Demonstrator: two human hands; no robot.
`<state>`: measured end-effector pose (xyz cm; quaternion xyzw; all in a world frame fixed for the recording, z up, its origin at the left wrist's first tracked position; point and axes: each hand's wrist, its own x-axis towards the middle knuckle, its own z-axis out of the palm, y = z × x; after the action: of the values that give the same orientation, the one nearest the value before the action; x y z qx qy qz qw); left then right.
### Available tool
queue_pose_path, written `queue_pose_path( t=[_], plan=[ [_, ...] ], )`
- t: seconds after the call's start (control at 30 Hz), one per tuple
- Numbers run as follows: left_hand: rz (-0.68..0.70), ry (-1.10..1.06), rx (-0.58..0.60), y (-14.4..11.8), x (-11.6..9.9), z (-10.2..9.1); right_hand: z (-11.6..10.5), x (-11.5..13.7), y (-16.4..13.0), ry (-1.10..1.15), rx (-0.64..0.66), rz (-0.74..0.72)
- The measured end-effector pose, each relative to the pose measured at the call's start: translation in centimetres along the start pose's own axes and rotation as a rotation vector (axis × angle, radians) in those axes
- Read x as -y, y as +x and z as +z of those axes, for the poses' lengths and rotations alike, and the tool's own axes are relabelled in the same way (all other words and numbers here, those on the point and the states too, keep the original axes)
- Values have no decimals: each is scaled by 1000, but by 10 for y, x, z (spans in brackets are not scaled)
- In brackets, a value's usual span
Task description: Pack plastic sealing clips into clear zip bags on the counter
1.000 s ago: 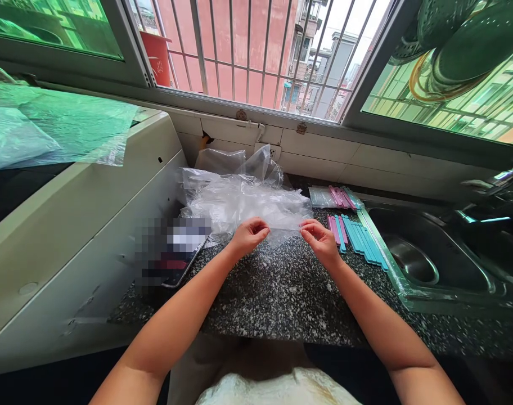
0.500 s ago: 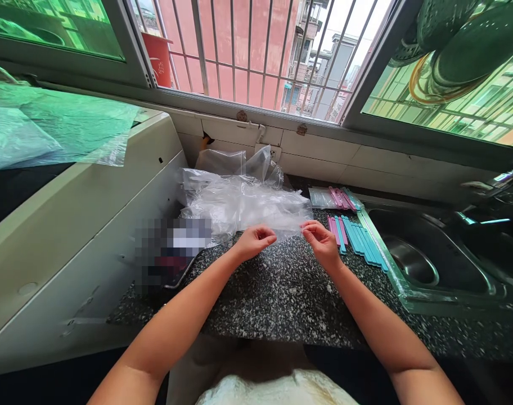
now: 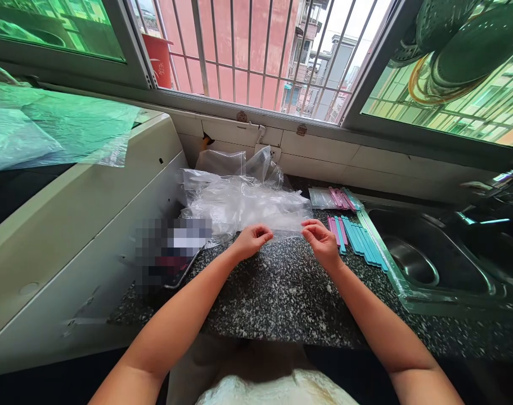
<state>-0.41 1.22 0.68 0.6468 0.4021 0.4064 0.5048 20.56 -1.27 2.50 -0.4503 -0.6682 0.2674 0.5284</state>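
A loose pile of clear plastic bags (image 3: 226, 197) lies on the speckled dark countertop, in front of my hands. At its near edge, my left hand (image 3: 252, 239) is closed, thumb against the curled fingers, on the rim of one clear plastic bag (image 3: 287, 224). My right hand (image 3: 320, 239) pinches the same bag's right corner between thumb and fingertips. The film is see-through, so its exact outline is hard to make out. Just right of my right hand, several pink and turquoise plastic strips (image 3: 360, 239) lie side by side.
Behind the strips is a clear packet with more pink and turquoise strips (image 3: 343, 198). A metal sink (image 3: 442, 253) is set in at the right. A pale appliance side (image 3: 125, 208) stands at the left, beside a blurred-out object (image 3: 176, 253). A barred window is behind.
My left hand has shifted slightly left and up at the bag's near edge. My right hand has hardly moved, and the pile and strips look the same.
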Motion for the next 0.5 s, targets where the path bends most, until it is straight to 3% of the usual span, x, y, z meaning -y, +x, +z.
queue_pose_path(
  t=[0.3, 0.5],
  plan=[
    [94, 144, -34, 1, 2, -2, 0, 1, 1, -16, 1, 9],
    [332, 488, -232, -4, 2, -3, 0, -3, 4, 56, -132, 97]
  ],
)
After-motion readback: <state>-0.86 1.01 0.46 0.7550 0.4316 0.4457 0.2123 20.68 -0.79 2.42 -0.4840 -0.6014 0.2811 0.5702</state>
